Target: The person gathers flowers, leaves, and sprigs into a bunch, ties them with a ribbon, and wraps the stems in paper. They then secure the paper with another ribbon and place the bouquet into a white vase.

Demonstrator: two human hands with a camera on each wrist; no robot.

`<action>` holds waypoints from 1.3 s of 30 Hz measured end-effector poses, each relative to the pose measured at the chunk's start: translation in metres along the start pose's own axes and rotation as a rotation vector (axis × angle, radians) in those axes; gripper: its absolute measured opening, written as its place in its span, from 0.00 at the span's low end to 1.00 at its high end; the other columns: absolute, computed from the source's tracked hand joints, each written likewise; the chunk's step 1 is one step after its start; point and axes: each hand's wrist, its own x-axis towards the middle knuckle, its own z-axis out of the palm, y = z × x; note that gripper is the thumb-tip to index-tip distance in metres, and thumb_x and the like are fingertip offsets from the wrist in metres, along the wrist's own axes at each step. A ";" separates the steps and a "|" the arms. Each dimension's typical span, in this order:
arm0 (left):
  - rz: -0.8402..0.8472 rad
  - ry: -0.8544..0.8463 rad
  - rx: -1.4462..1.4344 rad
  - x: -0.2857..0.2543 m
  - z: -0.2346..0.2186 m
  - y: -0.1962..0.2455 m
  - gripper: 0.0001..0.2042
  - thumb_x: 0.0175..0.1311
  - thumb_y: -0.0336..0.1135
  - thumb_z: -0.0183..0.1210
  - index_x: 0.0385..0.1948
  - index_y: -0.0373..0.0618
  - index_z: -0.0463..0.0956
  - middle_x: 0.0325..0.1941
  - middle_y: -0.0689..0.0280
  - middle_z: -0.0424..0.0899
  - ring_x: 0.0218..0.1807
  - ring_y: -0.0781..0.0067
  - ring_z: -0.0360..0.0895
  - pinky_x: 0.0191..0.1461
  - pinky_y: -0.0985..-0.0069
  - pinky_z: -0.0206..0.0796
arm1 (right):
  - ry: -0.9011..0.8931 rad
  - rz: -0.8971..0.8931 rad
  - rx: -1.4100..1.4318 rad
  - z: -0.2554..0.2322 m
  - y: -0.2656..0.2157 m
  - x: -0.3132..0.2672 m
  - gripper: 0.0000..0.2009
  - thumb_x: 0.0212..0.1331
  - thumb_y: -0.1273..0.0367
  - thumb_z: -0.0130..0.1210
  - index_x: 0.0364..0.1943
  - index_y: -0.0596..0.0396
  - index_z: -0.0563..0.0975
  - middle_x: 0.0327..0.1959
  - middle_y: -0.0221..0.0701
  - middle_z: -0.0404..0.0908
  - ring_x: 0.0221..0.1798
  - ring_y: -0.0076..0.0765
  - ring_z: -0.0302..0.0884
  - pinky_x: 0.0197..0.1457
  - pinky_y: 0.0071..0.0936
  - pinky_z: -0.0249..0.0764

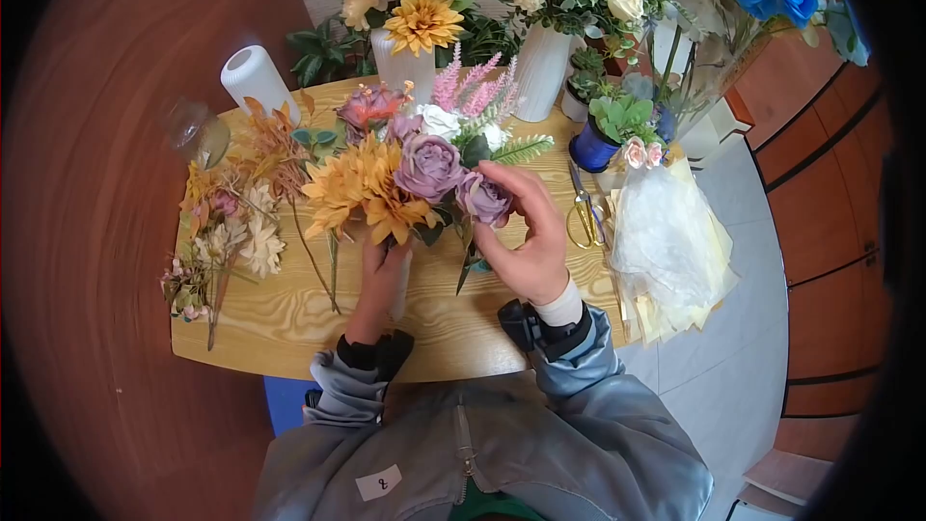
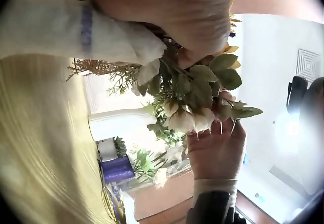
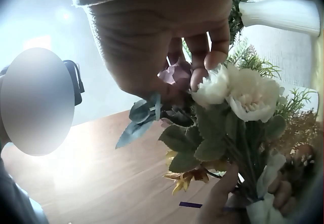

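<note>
My left hand point(image 1: 383, 268) grips the stems of an artificial bouquet under its blooms. The bouquet carries orange flowers point(image 1: 365, 188), purple roses point(image 1: 427, 167), a reddish flower point(image 1: 369, 108) and pink spikes point(image 1: 468, 89). My right hand point(image 1: 532, 241) pinches the right-hand purple rose point(image 1: 484, 199) between thumb and fingers. In the right wrist view, cream-white blooms point(image 3: 253, 95) and green leaves point(image 3: 177, 138) hang just below those fingers. White wrapping point(image 3: 266, 211) surrounds the stems near the left hand, whose palm is partly hidden.
Loose flower stems point(image 1: 256, 241) and a glass jar point(image 1: 198, 135) lie at the left, near a tilted white vase point(image 1: 258, 80). Filled vases point(image 1: 542, 72) stand behind. At right are gold-handled scissors point(image 1: 582, 217), a blue pot point(image 1: 593, 150) and wrapping sheets point(image 1: 670, 241).
</note>
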 end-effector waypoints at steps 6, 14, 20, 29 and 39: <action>0.017 -0.031 0.033 0.002 -0.005 -0.012 0.16 0.55 0.18 0.44 0.47 0.39 0.61 0.40 0.68 0.69 0.38 0.81 0.67 0.39 0.85 0.60 | 0.057 0.032 0.005 -0.002 0.000 0.005 0.21 0.40 0.76 0.59 0.44 0.55 0.72 0.38 0.32 0.74 0.31 0.22 0.69 0.28 0.15 0.62; 0.381 0.149 0.418 0.002 -0.007 -0.023 0.05 0.58 0.27 0.48 0.35 0.41 0.66 0.30 0.70 0.70 0.29 0.78 0.68 0.31 0.81 0.62 | 0.246 -0.137 -0.012 -0.017 -0.004 0.009 0.17 0.39 0.75 0.61 0.39 0.58 0.74 0.35 0.33 0.73 0.33 0.28 0.69 0.35 0.20 0.66; 0.255 0.027 0.194 -0.001 -0.008 -0.027 0.14 0.62 0.32 0.43 0.50 0.41 0.60 0.49 0.63 0.67 0.50 0.70 0.65 0.52 0.74 0.58 | -0.102 -0.150 -0.225 -0.012 -0.018 0.013 0.33 0.37 0.74 0.61 0.54 0.54 0.64 0.47 0.40 0.63 0.47 0.41 0.65 0.49 0.30 0.64; 0.018 -0.048 -1.209 0.008 -0.011 -0.050 0.21 0.64 0.32 0.39 0.59 0.42 0.49 0.62 0.60 0.55 0.62 0.66 0.56 0.65 0.65 0.47 | -0.006 -0.066 -0.202 -0.002 -0.012 0.005 0.30 0.37 0.76 0.57 0.52 0.57 0.65 0.36 0.39 0.68 0.38 0.40 0.66 0.42 0.28 0.65; 0.223 0.063 -0.581 -0.002 0.007 -0.014 0.17 0.59 0.28 0.45 0.51 0.37 0.61 0.53 0.60 0.67 0.53 0.67 0.67 0.57 0.69 0.60 | 0.046 -0.056 -0.290 0.006 -0.014 0.010 0.26 0.36 0.78 0.51 0.49 0.57 0.68 0.29 0.34 0.68 0.33 0.39 0.65 0.41 0.29 0.63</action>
